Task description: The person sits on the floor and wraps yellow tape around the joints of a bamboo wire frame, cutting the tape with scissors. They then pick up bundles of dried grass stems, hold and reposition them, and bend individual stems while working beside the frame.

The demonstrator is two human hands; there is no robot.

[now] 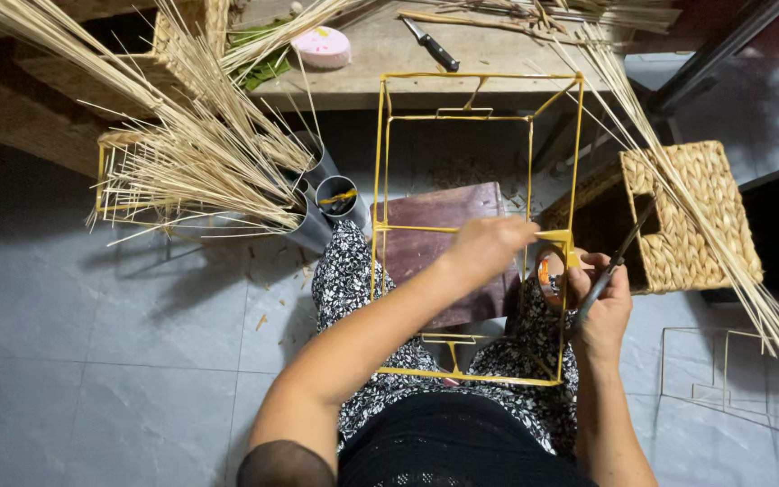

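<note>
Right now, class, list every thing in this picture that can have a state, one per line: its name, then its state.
yellow wire frame: upright on the lap, bare, unwoven
left hand: gripping the frame's right corner
right hand: closed on dark scissors
tape roll: held at the frame's corner
woven basket: finished, tipped on its side
knife: lying flat on the bench
grey tubes: standing, holding straw stalks

A woven basket stood right, reed bundles left, and a knife lay on the bench.
</note>
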